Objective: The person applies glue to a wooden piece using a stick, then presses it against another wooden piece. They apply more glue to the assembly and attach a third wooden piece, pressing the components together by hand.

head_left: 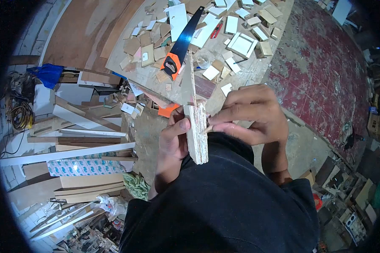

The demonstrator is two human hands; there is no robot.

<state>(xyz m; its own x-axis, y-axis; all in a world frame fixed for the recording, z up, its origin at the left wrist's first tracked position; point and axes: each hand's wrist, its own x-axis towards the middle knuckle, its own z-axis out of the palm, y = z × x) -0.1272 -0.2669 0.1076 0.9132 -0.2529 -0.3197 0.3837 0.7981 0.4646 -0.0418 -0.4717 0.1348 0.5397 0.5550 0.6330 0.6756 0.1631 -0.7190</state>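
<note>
My left hand grips a block of layered wood from its left side, thumb lying on the pale face. The block's long edge is rough and splintered, and a thin flat board stretches away from its far end toward the table. On the right, my right hand has thumb and fingertips pinched together at the splintered edge; what sits between them cannot be made out. An orange piece shows just behind my left hand.
A handsaw with an orange and black handle lies on the worktable, near a red cutter and many wood offcuts. Stacked boards fill the left; a red floor spreads right.
</note>
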